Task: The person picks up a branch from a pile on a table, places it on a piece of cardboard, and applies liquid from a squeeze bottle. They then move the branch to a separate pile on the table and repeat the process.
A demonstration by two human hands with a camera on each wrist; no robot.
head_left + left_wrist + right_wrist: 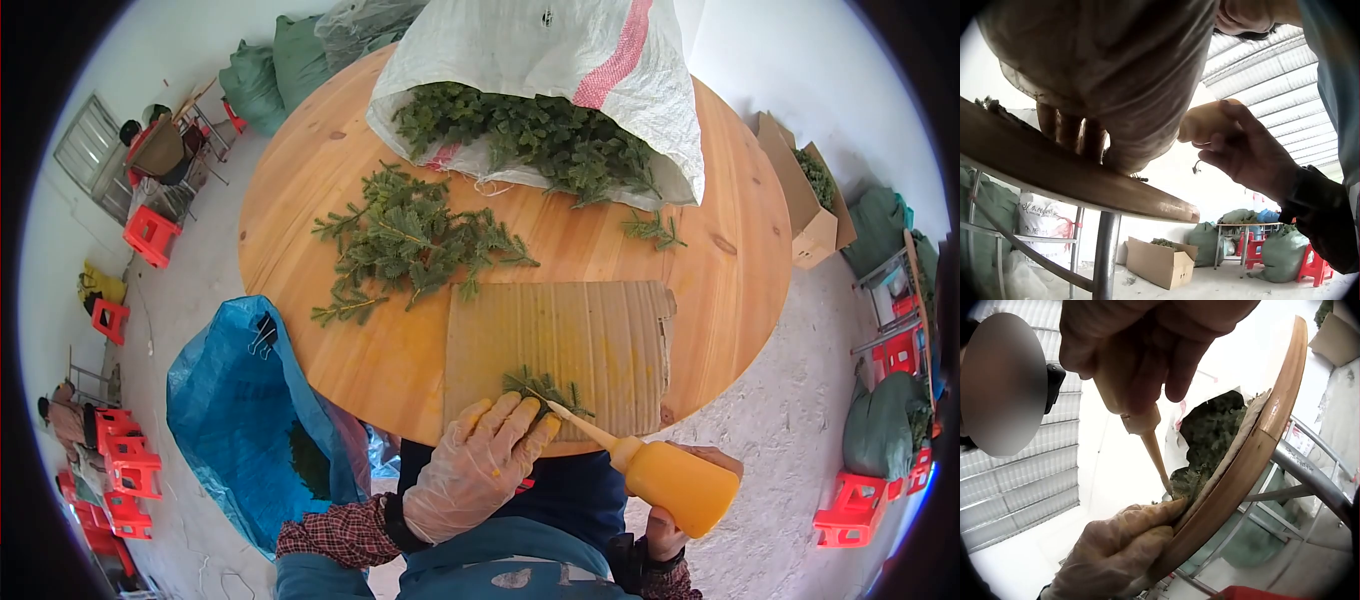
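So that the sprig (540,387) wouldn't shift, presumably, left hand (480,470) pressed it to cardboard (555,330), fingers nearly straight. Right hand (1257,153) curled round bottle (685,485), nozzle (587,425) angled at needles.

In the head view, the left forearm (335,535) comes in from 8 o'clock; the gloved left hand (482,468) lies palm down, its yellow-stained fingers reaching toward 1 o'clock, nearly straight and close together; the bare right hand (1250,150) is at the left hand's 4 o'clock, fingers curled in a grip; the right forearm (668,580) enters from 5 o'clock.
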